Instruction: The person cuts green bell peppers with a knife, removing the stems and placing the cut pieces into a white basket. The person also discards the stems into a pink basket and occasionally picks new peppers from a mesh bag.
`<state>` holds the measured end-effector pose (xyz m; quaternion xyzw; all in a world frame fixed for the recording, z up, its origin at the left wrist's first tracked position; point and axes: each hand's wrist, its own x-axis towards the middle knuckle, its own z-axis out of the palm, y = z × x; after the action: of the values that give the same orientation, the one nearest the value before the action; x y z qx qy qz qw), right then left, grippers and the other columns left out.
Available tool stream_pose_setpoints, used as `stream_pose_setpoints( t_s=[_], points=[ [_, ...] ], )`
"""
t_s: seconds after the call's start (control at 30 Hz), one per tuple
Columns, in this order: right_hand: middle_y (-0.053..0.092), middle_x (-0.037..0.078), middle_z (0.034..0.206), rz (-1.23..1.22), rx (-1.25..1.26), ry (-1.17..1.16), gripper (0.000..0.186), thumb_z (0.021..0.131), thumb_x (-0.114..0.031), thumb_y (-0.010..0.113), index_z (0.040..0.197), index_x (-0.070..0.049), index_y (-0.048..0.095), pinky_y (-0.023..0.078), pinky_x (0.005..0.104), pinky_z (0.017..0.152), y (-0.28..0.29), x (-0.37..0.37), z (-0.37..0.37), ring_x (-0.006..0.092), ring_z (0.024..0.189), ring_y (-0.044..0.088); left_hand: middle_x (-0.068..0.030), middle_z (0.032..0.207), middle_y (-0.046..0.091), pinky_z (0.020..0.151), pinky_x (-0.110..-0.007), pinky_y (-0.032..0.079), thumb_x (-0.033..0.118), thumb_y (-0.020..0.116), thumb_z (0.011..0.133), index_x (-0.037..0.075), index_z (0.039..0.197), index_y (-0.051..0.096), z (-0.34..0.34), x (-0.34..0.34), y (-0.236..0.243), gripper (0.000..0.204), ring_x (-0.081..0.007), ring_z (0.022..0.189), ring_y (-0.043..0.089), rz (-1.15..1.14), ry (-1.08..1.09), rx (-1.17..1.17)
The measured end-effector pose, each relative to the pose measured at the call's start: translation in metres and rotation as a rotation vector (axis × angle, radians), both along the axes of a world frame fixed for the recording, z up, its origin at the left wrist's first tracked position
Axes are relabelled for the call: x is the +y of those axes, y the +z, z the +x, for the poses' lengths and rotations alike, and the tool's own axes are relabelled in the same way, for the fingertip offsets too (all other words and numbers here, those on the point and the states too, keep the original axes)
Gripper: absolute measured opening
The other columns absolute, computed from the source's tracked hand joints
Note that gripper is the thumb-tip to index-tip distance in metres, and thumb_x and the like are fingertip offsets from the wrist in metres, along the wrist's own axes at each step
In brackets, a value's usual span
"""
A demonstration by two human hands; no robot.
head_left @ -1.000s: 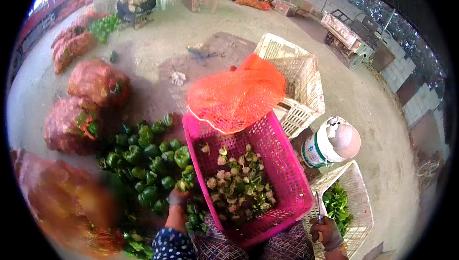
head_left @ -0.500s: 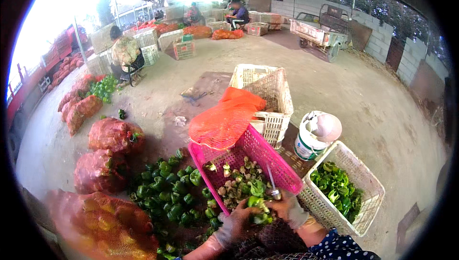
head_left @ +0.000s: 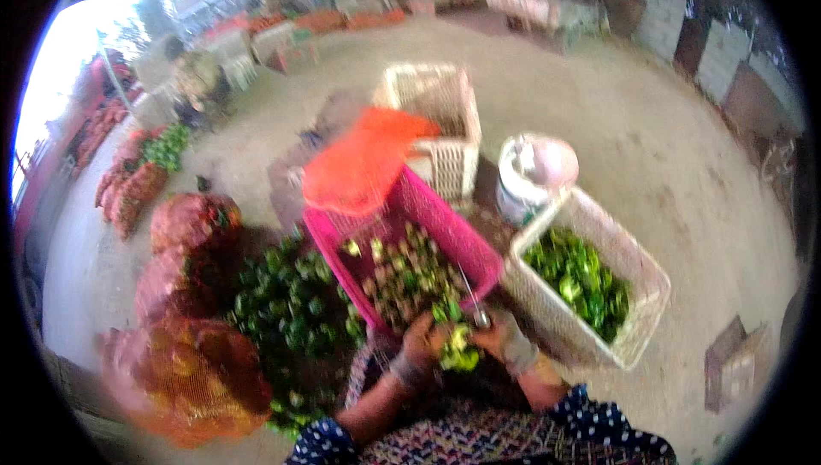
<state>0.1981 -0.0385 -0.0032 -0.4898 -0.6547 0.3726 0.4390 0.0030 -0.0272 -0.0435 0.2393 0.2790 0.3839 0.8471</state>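
Between the hands [head_left: 419, 345], a pale yellow-green pepper [head_left: 460, 352].

Wht. bucket [head_left: 516, 195], bkgd. cart [head_left: 520, 5]

From the head I look down on the left hand [head_left: 418, 348] and right hand [head_left: 505, 342]; my fisheye reaches beyond their grip.

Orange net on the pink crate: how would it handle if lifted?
The net is probably floppy: it drapes over the far end of the crate. Likely light for its size: it looks thin, without a filled bulge.
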Motion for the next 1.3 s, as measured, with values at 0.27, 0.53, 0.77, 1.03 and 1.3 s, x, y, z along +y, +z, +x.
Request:
stream_pose_setpoints(
  t_s=[0.27,0.53,0.77,1.03,1.3],
  points=[
    [0.060,0.003,0.079,-0.431,0.376,-0.084,0.029,0.075,-0.013,0.069,0.102,-0.005,0.063,0.048,0.0290,0.058,0.029,-0.031,-0.006,0.0126,0.063,0.056,-0.0024,0.099,0.063,0.078,-0.028,0.050,0.016,0.052,0.095,0.005,0.113,0.057,0.015,-0.019,0.067,0.022,-0.0121,0.088,0.061,0.186,0.291,0.233],
    [0.061,0.020,0.099,-0.023,-0.567,-0.057,0.058,0.068,-0.025,0.074,0.118,-0.006,0.049,0.050,0.0424,0.075,0.079,-0.023,-0.011,0.0365,0.089,0.062,-0.0032,0.101,0.059,0.083,-0.026,0.045,0.026,0.053,0.095,0.000,0.116,0.054,0.023,-0.012,0.049,0.033,-0.0119,0.095,0.055,0.293,0.260,0.512],
    [0.061,0.019,0.092,0.055,-0.359,-0.045,0.039,0.068,-0.014,0.066,0.104,-0.003,0.058,0.051,0.0439,0.074,0.031,-0.008,0.000,0.0351,0.085,0.061,-0.0054,0.102,0.061,0.078,-0.025,0.046,0.026,0.053,0.094,-0.001,0.119,0.051,0.027,-0.011,0.087,0.037,-0.0129,0.095,0.056,0.383,0.057,0.574],
    [0.065,0.018,0.091,-0.016,-0.296,-0.234,0.043,0.067,-0.021,0.074,0.105,-0.005,0.062,0.051,0.0400,0.076,0.034,-0.018,-0.020,0.0328,0.085,0.064,-0.0021,0.094,0.061,0.071,-0.025,0.045,0.021,0.054,0.093,0.003,0.112,0.058,0.027,-0.013,0.057,0.027,-0.0109,0.082,0.056,0.178,0.270,0.491],
    [0.064,0.010,0.078,-0.246,0.301,-0.223,0.034,0.076,-0.020,0.070,0.102,-0.001,0.061,0.047,0.0313,0.057,0.011,0.002,-0.012,0.0182,0.064,0.060,-0.0041,0.103,0.061,0.080,-0.024,0.046,0.028,0.058,0.092,-0.003,0.121,0.051,0.026,-0.032,0.052,0.043,-0.0122,0.090,0.057,0.107,0.383,0.416]
  ],
)
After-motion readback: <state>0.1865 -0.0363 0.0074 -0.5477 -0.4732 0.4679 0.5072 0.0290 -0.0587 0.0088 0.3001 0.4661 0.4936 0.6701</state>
